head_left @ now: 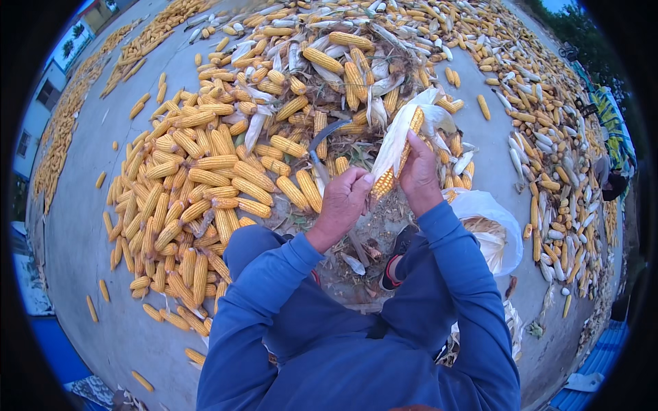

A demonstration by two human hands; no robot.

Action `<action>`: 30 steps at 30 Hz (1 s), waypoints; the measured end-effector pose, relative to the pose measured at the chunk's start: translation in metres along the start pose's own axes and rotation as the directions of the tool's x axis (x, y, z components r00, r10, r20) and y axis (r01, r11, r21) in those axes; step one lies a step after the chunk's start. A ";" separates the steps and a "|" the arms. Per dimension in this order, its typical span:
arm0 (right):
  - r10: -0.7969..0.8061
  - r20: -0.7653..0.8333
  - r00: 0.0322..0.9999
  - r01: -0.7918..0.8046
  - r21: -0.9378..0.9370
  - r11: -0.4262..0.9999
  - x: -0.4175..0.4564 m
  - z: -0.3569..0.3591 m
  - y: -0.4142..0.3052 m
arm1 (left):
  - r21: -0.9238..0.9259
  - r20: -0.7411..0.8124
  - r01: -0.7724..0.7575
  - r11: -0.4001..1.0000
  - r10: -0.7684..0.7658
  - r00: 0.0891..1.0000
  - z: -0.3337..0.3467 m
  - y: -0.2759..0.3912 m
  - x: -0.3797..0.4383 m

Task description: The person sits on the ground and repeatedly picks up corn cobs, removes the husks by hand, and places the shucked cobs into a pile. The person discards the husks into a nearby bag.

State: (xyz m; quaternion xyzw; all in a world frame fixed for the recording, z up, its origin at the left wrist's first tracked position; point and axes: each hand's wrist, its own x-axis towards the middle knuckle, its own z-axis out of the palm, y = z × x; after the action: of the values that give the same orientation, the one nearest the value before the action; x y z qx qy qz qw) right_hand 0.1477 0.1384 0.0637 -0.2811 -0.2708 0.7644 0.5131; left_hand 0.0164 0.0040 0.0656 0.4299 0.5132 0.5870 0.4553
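Note:
In front of my knees I hold a partly husked ear of corn point(384, 184), its yellow kernels bare at the lower end and along the right side. My right hand point(420, 174) grips it from the right. Pale husk point(398, 134) still wraps its left side and flares out at the top. My left hand point(344, 203) is closed at the ear's lower left, thumb and fingers pinching the husk edge. Beyond my left hand lies a sickle with a curved dark blade point(324, 134); the hand partly hides its handle.
Husked ears form a large heap point(180, 195) at my left. Unhusked and bare ears pile up ahead point(354, 72) and at far right point(545, 133). A white plastic bag with husks point(506, 226) stands by my right leg. A person point(609, 174) is at the right edge.

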 end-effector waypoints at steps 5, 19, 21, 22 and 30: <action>-0.008 -0.022 1.000 0.009 0.028 1.000 0.003 -0.005 -0.003 | 0.089 0.077 0.039 0.995 -0.046 0.996 0.005 0.002 -0.003; 0.085 -0.057 0.995 -0.088 -0.057 0.994 -0.006 0.004 -0.008 | 0.242 0.157 0.020 0.970 -0.059 0.986 0.001 -0.005 -0.001; 0.103 -0.026 0.994 -0.105 -0.070 0.992 -0.005 0.001 -0.009 | 0.096 0.177 0.152 0.984 -0.167 0.970 0.001 0.002 -0.001; 0.112 0.008 0.994 -0.111 -0.078 0.991 -0.004 -0.001 -0.009 | -0.001 0.190 0.220 0.975 -0.216 0.958 0.000 0.005 -0.001; 0.093 0.004 0.996 -0.093 0.031 0.995 0.001 0.000 0.000 | -0.519 0.152 0.318 0.793 -0.281 0.948 -0.022 0.022 0.013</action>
State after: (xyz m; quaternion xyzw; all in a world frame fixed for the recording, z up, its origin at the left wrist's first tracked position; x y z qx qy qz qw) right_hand 0.1476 0.1391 0.0642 -0.2842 -0.2464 0.7920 0.4809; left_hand -0.0097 0.0110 0.0859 0.2177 0.3740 0.6126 0.6614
